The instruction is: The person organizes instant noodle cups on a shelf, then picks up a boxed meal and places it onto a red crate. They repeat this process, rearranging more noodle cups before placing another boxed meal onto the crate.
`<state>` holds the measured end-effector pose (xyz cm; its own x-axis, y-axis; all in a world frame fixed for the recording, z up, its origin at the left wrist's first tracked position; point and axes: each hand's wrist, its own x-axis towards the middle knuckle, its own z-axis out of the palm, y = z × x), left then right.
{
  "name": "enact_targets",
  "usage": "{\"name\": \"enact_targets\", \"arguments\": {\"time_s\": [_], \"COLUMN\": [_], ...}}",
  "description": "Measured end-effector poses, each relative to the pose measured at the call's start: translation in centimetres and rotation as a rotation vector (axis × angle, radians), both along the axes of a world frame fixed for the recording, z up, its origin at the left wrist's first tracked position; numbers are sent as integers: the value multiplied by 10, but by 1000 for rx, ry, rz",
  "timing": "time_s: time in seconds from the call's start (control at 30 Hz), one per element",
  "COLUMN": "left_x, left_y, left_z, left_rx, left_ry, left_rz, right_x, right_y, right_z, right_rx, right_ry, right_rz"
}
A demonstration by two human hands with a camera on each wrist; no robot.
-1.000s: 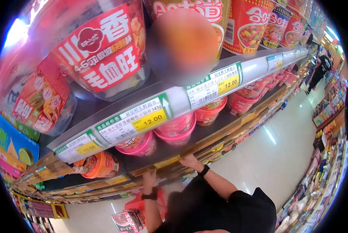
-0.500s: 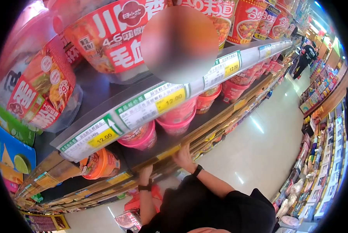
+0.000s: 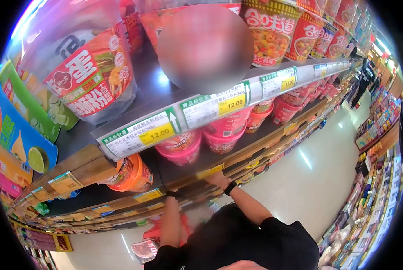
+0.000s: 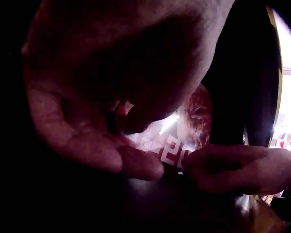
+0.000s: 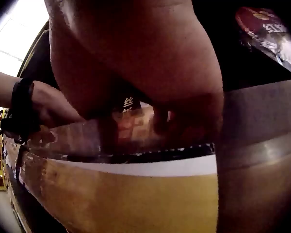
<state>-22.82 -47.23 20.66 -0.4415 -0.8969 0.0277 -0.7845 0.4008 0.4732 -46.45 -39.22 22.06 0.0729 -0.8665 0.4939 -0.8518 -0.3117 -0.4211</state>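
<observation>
Both hands reach into a lower shelf bay. In the left wrist view my left hand [image 4: 92,82] curls its fingers at a shiny printed packet [image 4: 172,148] with large pale figures on red. The fingers of my right hand [image 5: 136,63] come from the opposite side and pinch near the same packet edge. Over the shelf's front edge [image 5: 131,189], the right wrist view has the right palm above the packet, its fingertips partly hidden. In the head view the shelf covers the left hand; its black wristband [image 3: 172,194] shows. Deep shadow hides much of the packet.
Above the hands run a price-tag rail [image 3: 228,105] and pink noodle tubs [image 3: 224,135]. An orange tub [image 3: 136,175] stands left. On the floor a red basket [image 3: 152,231] holds a printed pack [image 3: 145,249]. Another glossy bag [image 5: 269,36] lies right of the right hand.
My left hand has gone further in under the shelf, out of the head view. The right hand stays at the shelf edge, while the head view has shifted along the shelf.
</observation>
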Motion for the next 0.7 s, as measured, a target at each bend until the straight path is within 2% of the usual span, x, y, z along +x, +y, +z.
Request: {"name": "enact_targets", "arguments": {"time_s": [0.1,0.3,0.4,0.57,0.7], "left_x": [0,0,1,-2,-4], "left_y": [-3,-7,-7,0,29], "left_z": [2,4,5,10,28], "left_rx": [21,47,57,82,174], "left_ry": [-19,-28,-37,6,135], "left_rz": [13,21,19,25,83], "right_x": [6,2,-5,-10,1], "right_y": [-9,-3,0,-10,-22], "right_z": [-14,-1,3,-6,-35], "right_rx": [3,97,197,218,162], "right_ry": [-19,-251,-263,-140,151], "right_rz": [21,49,18,15,-43]}}
